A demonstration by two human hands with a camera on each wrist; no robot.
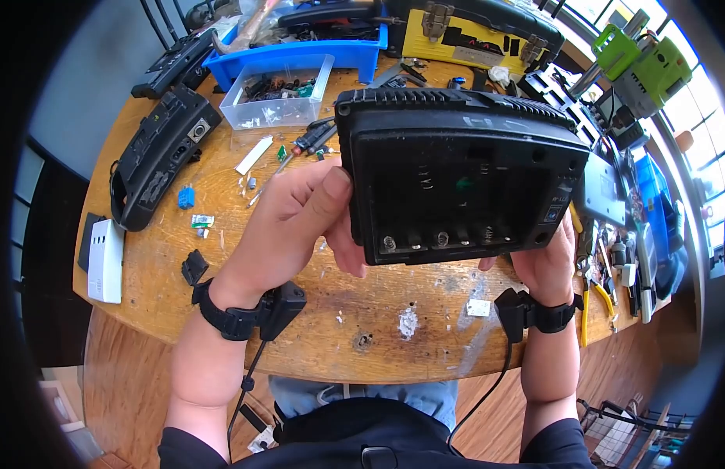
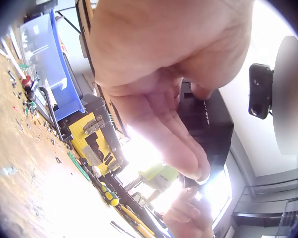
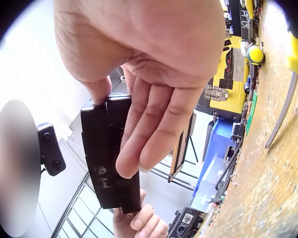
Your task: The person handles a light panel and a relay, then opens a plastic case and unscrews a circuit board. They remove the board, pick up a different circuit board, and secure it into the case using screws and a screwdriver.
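Held up over the workbench in the head view is a black plastic device housing [image 1: 464, 176], tilted so its recessed bay faces the head camera. Coil springs [image 1: 443, 238] line the bay's lower edge. My left hand [image 1: 292, 219] grips the left end, thumb on the front rim and fingers behind. At the opposite end my right hand [image 1: 546, 262] grips the lower right corner, its fingers mostly hidden by the housing. In the right wrist view the fingers [image 3: 149, 124] lie along the ribbed back of the housing [image 3: 107, 158], thumb on the other side.
Behind the housing stand a clear parts bin [image 1: 276, 98], a blue tray [image 1: 300, 59] and a yellow-black toolbox [image 1: 472, 43]. Another black device [image 1: 163, 156] and a white box [image 1: 106, 260] sit at left. Pliers [image 1: 597, 289] and other tools crowd the right edge; small scraps dot the wooden bench [image 1: 331, 344].
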